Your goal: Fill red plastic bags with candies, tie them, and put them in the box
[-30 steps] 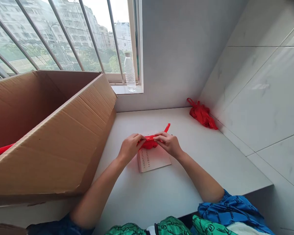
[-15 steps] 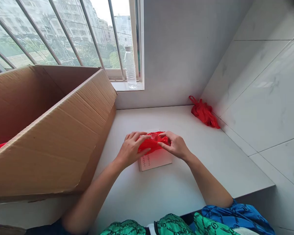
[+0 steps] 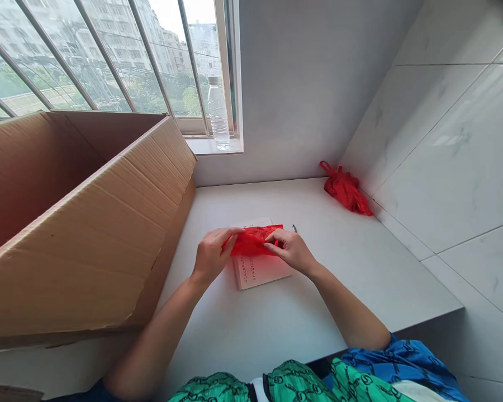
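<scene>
Both my hands work a small red plastic bag at the middle of the white counter. My left hand pinches the bag's left end with closed fingers. My right hand grips its right end, fingers curled. The bag is folded into a flat strip stretched between them. It lies over a pale notebook with a column of printed lines. A dark pen tip pokes out beside my right hand.
A large open cardboard box fills the left, its flap leaning over the counter, with a bit of red showing at its left edge. Another crumpled red bag lies in the far right corner. A clear water bottle stands on the windowsill.
The red bag went from a bunched twist with a loose tail to a flatter folded strip. Both hands stayed over the notebook, shifting their grip on the bag's ends.
</scene>
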Available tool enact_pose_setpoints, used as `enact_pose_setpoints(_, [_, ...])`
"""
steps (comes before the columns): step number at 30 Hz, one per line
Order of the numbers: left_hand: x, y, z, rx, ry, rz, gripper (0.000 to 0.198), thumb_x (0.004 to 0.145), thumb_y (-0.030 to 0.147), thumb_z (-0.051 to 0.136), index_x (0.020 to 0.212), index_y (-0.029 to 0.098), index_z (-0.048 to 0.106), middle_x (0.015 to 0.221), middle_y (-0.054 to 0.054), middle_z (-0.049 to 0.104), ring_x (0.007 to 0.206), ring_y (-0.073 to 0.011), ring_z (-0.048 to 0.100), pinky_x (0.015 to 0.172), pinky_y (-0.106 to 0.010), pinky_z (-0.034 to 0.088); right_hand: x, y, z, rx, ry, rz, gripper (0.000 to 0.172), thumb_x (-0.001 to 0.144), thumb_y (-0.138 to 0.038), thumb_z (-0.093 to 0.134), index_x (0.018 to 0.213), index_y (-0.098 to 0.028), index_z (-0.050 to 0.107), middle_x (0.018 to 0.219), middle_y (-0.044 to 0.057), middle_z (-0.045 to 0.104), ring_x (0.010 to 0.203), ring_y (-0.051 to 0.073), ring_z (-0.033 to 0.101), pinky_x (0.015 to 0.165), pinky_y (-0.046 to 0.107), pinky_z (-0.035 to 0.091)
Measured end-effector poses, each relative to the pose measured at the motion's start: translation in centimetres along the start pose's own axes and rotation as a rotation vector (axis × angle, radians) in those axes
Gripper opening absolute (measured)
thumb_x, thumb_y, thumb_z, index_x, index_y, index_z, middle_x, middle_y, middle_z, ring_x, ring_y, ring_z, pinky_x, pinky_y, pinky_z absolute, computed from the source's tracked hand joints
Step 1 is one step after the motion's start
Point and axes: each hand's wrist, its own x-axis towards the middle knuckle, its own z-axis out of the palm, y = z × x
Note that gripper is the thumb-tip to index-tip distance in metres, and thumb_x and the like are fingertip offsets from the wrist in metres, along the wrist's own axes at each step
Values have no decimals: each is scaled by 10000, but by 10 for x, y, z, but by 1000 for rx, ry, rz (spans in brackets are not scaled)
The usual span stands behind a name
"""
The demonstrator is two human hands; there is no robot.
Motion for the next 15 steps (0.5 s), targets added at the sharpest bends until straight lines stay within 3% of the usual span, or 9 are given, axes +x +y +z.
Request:
enact_pose_setpoints(4, [-3, -19, -5, -249, 156, -297, 303, 965, 399, 480, 1097, 203, 669, 973, -47, 735, 853, -185, 685, 701, -270, 526, -5, 16, -20, 137, 213, 154, 277, 873, -488, 630, 821, -217, 650, 697, -7, 584, 580, 128, 486, 548, 264, 408])
enact_pose_setpoints(7, [-6, -18, -13, -327, 208, -324, 302, 938, 333, 509, 1179, 184, 611, 1179, -98, 690, 1070, -224, 663, 879, -339, 546, -10, 25, -33, 202, 223, 244, 303, 821, -512, 681, 857, -217, 620, 732, -14, 589, 571, 118, 497, 539, 258, 445])
enact_pose_setpoints(9, [-7, -4, -18, -225, 152, -207, 399, 915, 260, 524, 1311, 217, 531, 1378, -105, 580, 1256, -247, 565, 1030, -410, 484, -11, 25, -33, 250, 174, 247, 337, 812, -529, 685, 900, -219, 588, 836, -2, 619, 585, 109, 520, 560, 264, 486])
enact_pose_setpoints(11, [-7, 15, -21, -51, 29, 2, 523, 879, 210, 553, 1393, 265, 470, 1473, -90, 492, 1333, -263, 494, 1134, -489, 383, -12, 20, -30, 267, 135, 245, 372, 815, -545, 678, 947, -221, 551, 908, 10, 631, 588, 104, 537, 569, 273, 514])
enact_pose_setpoints(13, [-6, 30, -23, 123, -87, 224, 499, 848, 154, 574, 1320, 314, 549, 1394, -49, 565, 1280, -255, 534, 1185, -540, 284, -14, 12, -29, 220, 132, 243, 419, 816, -561, 674, 1014, -222, 528, 950, 28, 643, 587, 112, 555, 548, 280, 521])
enact_pose_setpoints(15, [-4, 37, -24, 219, -136, 365, 389, 834, 97, 562, 1137, 324, 650, 1191, -6, 675, 1155, -220, 602, 1194, -534, 255, -19, -1, -31, 115, 231, 212, 444, 824, -559, 671, 1073, -221, 524, 1019, 59, 651, 620, 127, 578, 519, 273, 511])
